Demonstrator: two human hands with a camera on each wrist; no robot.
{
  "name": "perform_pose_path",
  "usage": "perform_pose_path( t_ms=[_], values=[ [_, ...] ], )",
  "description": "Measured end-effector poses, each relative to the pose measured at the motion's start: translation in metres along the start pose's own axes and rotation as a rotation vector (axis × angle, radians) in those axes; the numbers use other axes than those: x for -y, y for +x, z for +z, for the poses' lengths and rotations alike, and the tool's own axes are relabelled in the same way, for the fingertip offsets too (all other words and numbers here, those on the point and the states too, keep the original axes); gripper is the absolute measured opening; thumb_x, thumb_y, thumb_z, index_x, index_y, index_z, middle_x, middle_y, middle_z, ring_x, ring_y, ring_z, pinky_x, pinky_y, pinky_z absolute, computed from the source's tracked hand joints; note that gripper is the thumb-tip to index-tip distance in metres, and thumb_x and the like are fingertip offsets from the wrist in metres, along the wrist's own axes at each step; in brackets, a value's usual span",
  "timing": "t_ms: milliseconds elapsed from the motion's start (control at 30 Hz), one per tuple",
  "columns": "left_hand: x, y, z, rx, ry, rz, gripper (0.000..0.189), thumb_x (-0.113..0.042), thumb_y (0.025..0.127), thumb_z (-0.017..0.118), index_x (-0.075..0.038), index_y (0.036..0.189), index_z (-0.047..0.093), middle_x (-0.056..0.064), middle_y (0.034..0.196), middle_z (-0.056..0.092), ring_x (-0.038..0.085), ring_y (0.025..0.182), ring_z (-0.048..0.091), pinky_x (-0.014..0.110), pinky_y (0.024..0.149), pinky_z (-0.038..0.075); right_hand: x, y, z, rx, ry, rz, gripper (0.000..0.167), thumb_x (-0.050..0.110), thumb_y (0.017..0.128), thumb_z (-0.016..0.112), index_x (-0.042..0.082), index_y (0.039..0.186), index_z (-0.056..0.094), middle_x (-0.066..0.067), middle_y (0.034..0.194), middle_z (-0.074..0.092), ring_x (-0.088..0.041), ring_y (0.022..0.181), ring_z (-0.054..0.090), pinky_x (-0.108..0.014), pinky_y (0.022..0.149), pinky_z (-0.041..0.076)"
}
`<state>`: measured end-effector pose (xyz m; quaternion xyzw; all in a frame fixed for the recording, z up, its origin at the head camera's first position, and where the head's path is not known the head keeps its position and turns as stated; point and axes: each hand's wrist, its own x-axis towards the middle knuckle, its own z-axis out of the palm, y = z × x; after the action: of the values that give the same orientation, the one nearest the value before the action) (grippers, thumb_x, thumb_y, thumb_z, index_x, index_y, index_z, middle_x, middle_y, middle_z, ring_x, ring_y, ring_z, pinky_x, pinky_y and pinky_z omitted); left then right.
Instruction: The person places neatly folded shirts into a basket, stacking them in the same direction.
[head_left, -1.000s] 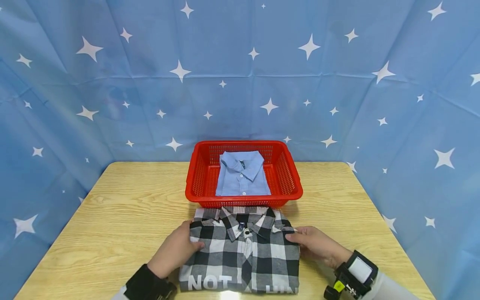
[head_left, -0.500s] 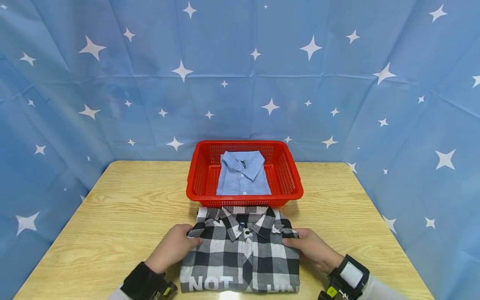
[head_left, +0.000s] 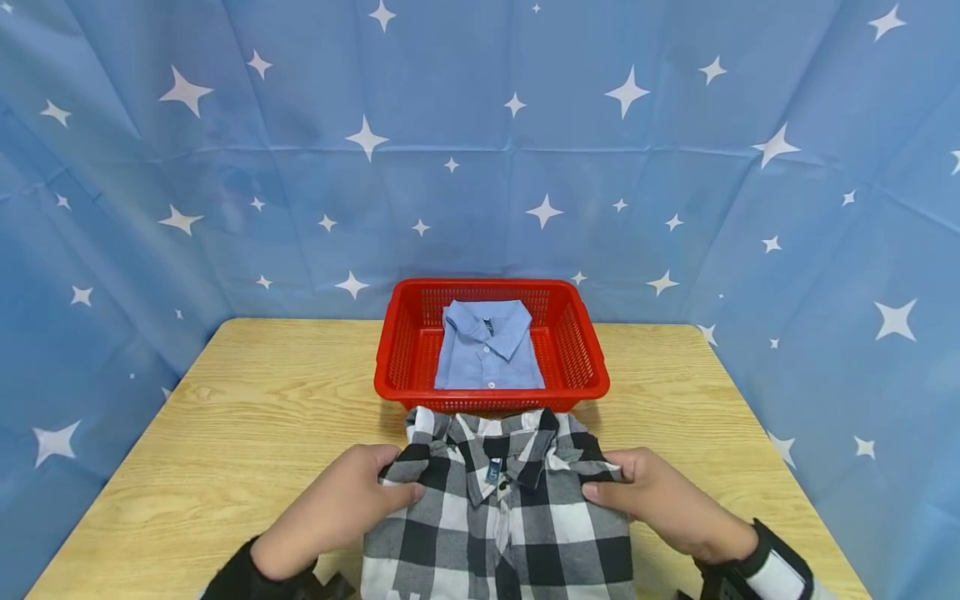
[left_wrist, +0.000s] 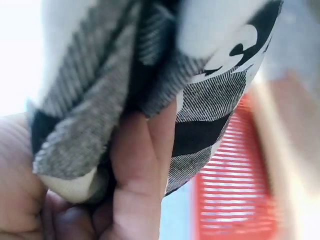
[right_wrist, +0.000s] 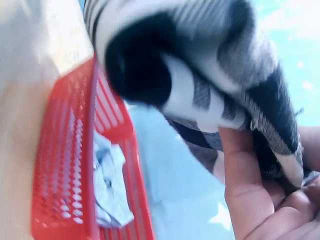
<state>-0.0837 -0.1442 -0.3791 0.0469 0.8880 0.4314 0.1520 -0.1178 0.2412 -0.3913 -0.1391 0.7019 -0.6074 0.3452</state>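
Observation:
A folded black, white and grey plaid shirt (head_left: 495,517), collar toward the back, hangs between both hands in front of the red basket. At its left side my left hand (head_left: 345,500) pinches the cloth, thumb on top and fingers beneath. My right hand (head_left: 667,500) grips the opposite side the same way. Both wrist views show the plaid cloth (left_wrist: 200,125) bunched between thumb and fingers, raised up with the basket beyond it. Inside the red plastic basket (head_left: 390,375) lies a folded light blue shirt (head_left: 487,358), collar up.
The basket stands at the back middle of a light wooden table (head_left: 285,392). Behind and at both sides hangs a blue curtain (head_left: 450,100) with white stars. Each wrist wears a black strap (head_left: 757,558).
The plaid shirt has risen off the table toward the camera, held by both hands. Its lower edge with white lettering has mostly left the head view. The basket stays put.

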Motion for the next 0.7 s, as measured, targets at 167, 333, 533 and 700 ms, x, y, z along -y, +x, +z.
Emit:
perform_pose_path(
  t_ms=[167, 333, 533, 700],
  values=[
    [-0.027, -0.008, -0.03, 0.003, -0.084, 0.021, 0.029, -0.03, 0.092, 0.08, -0.02, 0.119, 0.074, -0.004, 0.106, 0.076, 0.013, 0.094, 0.069, 0.033, 0.081, 0.057, 0.033, -0.016, -0.013, 0.012, -0.004, -0.096, 0.021, 0.013, 0.105, 0.06, 0.002, 0.122, 0.068, 0.0, 0.108, 0.075, -0.014, 0.097, 0.071, -0.032, 0.087, 0.06],
    [-0.038, 0.019, -0.062, -0.06, -0.11, 0.08, 0.029, -0.034, 0.096, 0.075, -0.015, 0.118, 0.074, 0.002, 0.105, 0.076, 0.015, 0.088, 0.065, 0.033, 0.08, 0.05, 0.069, -0.002, -0.038, -0.096, -0.014, -0.193, 0.016, 0.013, 0.106, 0.06, 0.006, 0.114, 0.071, 0.002, 0.107, 0.077, -0.012, 0.097, 0.074, -0.031, 0.088, 0.062],
    [-0.042, 0.081, -0.091, -0.133, -0.074, 0.118, 0.034, -0.033, 0.099, 0.07, -0.006, 0.118, 0.066, 0.005, 0.095, 0.062, 0.021, 0.088, 0.058, 0.034, 0.081, 0.045, 0.096, 0.048, -0.066, -0.259, -0.039, -0.185, 0.023, 0.017, 0.105, 0.062, 0.004, 0.124, 0.063, 0.005, 0.101, 0.078, -0.007, 0.087, 0.073, -0.026, 0.081, 0.061],
    [-0.04, 0.137, -0.103, -0.141, -0.078, 0.072, 0.073, -0.03, 0.102, 0.065, 0.003, 0.159, 0.034, 0.025, 0.164, 0.035, 0.041, 0.154, 0.031, 0.053, 0.122, 0.037, 0.109, 0.098, -0.085, -0.338, -0.074, -0.165, 0.033, 0.018, 0.108, 0.057, -0.003, 0.133, 0.054, 0.009, 0.095, 0.075, -0.007, 0.086, 0.073, -0.026, 0.08, 0.061]
  ],
)
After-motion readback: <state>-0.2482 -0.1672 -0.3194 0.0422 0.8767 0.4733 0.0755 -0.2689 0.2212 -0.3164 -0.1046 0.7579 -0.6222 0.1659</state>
